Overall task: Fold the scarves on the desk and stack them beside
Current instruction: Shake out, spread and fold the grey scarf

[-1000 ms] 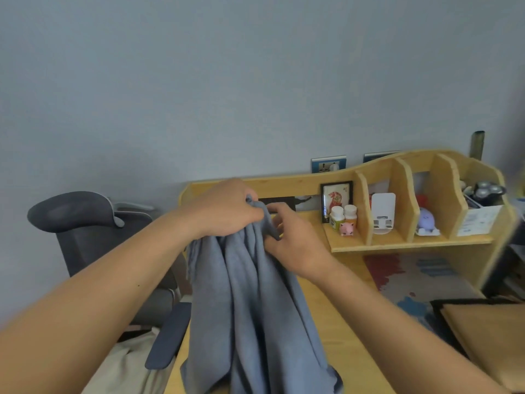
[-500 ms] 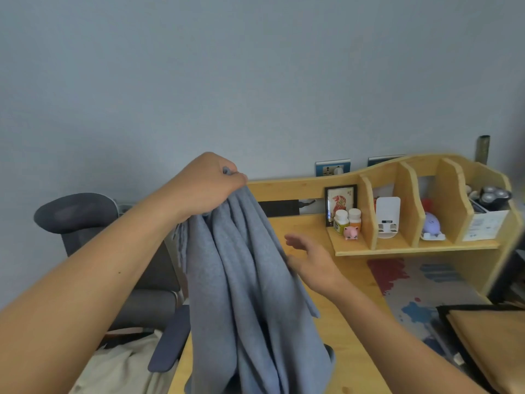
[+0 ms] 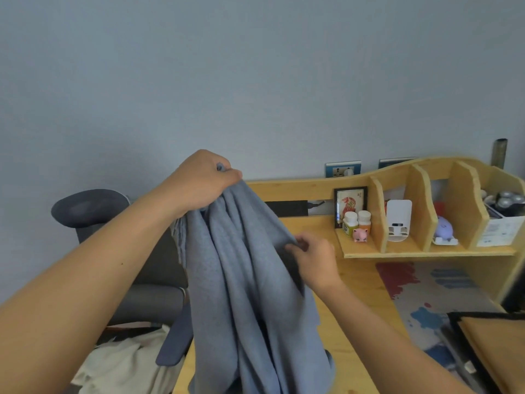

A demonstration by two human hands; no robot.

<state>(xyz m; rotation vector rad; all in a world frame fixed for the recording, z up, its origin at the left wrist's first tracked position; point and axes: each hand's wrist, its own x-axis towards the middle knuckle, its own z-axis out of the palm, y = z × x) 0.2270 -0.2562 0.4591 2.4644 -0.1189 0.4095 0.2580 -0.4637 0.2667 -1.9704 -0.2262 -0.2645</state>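
The blue scarf [image 3: 244, 280] is held raised above the desk [image 3: 355, 282], gripped at its top by the left hand [image 3: 203, 180] and pinched at 1 edge by the right hand [image 3: 315, 258], apparently to find the edges for folding.

We see a soft, matt, woven cloth scarf [image 3: 250, 280], a pale, smooth wood desk [image 3: 355, 294], and glossy plastic bottles [image 3: 356, 221].
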